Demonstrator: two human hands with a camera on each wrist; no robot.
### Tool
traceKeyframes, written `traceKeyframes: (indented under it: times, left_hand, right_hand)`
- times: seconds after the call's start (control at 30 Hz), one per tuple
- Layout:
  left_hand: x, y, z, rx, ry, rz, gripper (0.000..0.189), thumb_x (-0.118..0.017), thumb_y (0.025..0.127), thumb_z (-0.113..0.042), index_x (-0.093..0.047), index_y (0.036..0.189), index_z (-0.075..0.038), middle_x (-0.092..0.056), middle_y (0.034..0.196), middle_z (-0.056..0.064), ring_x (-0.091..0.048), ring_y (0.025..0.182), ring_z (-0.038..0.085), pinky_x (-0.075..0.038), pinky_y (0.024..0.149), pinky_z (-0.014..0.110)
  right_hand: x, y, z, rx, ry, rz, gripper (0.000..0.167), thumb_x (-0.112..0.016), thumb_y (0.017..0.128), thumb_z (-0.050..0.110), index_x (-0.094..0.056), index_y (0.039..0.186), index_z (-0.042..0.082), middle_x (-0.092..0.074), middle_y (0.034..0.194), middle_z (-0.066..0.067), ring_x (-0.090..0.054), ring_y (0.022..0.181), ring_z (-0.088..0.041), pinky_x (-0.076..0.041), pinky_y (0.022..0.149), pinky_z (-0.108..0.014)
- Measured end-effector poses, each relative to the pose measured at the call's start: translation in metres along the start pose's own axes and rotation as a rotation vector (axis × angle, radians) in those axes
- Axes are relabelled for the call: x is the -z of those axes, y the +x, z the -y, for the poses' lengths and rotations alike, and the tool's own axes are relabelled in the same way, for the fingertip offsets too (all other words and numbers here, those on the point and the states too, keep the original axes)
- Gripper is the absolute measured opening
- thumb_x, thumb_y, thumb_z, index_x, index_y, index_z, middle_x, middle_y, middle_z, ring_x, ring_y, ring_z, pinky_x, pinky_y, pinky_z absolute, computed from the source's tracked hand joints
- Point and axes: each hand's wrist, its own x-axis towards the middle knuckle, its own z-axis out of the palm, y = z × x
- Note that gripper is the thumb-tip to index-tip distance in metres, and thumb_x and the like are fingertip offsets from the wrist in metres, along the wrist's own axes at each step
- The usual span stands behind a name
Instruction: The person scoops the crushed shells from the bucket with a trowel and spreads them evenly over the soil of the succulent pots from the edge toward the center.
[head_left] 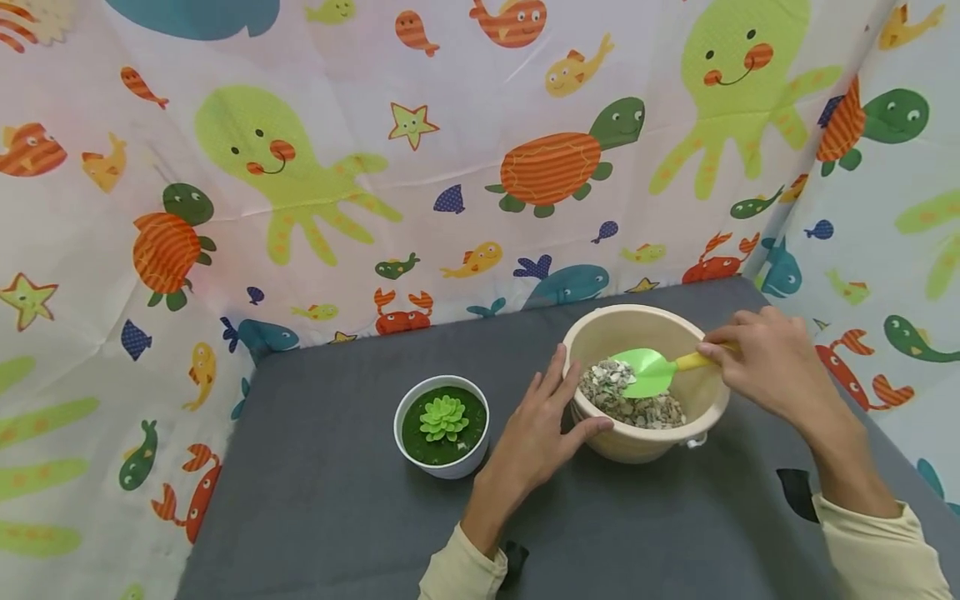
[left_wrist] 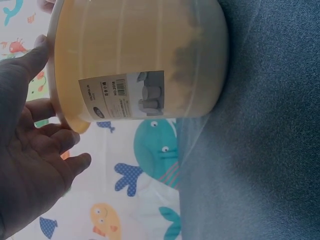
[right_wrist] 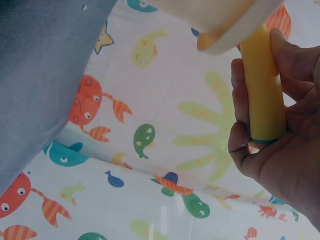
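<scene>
A cream plastic bucket (head_left: 637, 450) holds a heap of coarse grey-brown gravel (head_left: 630, 408). My left hand (head_left: 528, 442) rests on the bucket's near-left rim, its fingers spread along the edge and the thumb lying over the front. In the left wrist view, the fingers (left_wrist: 57, 137) meet the rim beside a printed label (left_wrist: 122, 95) on the bucket's wall. My right hand (head_left: 772, 367) grips the yellow handle (right_wrist: 262, 85) of a toy shovel. Its light green blade (head_left: 648, 373) is inside the bucket, tilted over the gravel, with pale bits at its left edge.
Left of the bucket stands a white pot (head_left: 442, 471) with a small green succulent (head_left: 444, 418). Both sit on a grey cloth-covered table (head_left: 322, 467). A curtain printed with sea animals (head_left: 457, 108) hangs behind the table and along its sides.
</scene>
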Motion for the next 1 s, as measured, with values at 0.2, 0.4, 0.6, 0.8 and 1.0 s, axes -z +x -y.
traceKeyframes:
  times: [0.2,0.4,0.6,0.8,1.0]
  left_hand:
    - [0.002,0.002,0.002,-0.008,-0.003,-0.016,0.082,-0.060,0.099,-0.061,-0.034,0.165,-0.019,-0.014,0.178,0.003,-0.032,0.160,0.033,-0.031,0.129,0.050]
    - [0.004,0.009,-0.004,-0.035,0.033,-0.002,0.083,-0.059,0.100,-0.062,-0.031,0.166,-0.021,-0.016,0.178,0.000,-0.032,0.161,0.028,-0.028,0.132,0.043]
    - [0.008,0.006,-0.008,-0.032,0.044,-0.033,0.081,-0.059,0.101,-0.059,-0.030,0.166,-0.021,-0.022,0.176,0.000,-0.035,0.160,0.026,-0.031,0.130,0.045]
    - [0.023,-0.006,0.002,-0.026,0.065,-0.131,0.080,-0.068,0.098,-0.055,-0.038,0.164,-0.022,-0.032,0.173,0.006,-0.036,0.159,0.026,-0.035,0.128,0.050]
    - [0.030,-0.017,0.011,0.005,-0.010,-0.140,0.084,-0.068,0.097,-0.055,-0.031,0.166,-0.025,-0.028,0.174,0.003,-0.032,0.160,0.028,-0.030,0.130,0.052]
  right_hand:
    - [0.009,-0.002,-0.001,0.016,0.001,-0.040,0.017,-0.082,0.084,0.012,-0.082,0.094,-0.001,-0.071,0.082,-0.014,-0.050,0.076,-0.027,-0.030,0.067,-0.038]
    - [0.030,-0.008,0.002,-0.012,-0.013,-0.094,0.012,-0.081,0.086,0.007,-0.081,0.091,-0.004,-0.070,0.079,-0.014,-0.052,0.077,-0.030,-0.034,0.063,-0.036]
    - [0.044,-0.013,0.011,-0.044,-0.043,-0.097,0.014,-0.080,0.086,0.005,-0.079,0.090,-0.008,-0.069,0.081,-0.020,-0.050,0.082,-0.034,-0.034,0.065,-0.041]
    - [0.041,-0.011,0.022,-0.006,0.015,-0.129,0.010,-0.080,0.086,0.006,-0.080,0.088,-0.004,-0.068,0.076,-0.012,-0.049,0.079,-0.028,-0.032,0.066,-0.033]
    - [0.036,-0.009,0.030,-0.014,0.037,-0.108,0.013,-0.079,0.087,0.007,-0.080,0.091,-0.006,-0.070,0.083,-0.018,-0.050,0.085,-0.032,-0.034,0.068,-0.040]
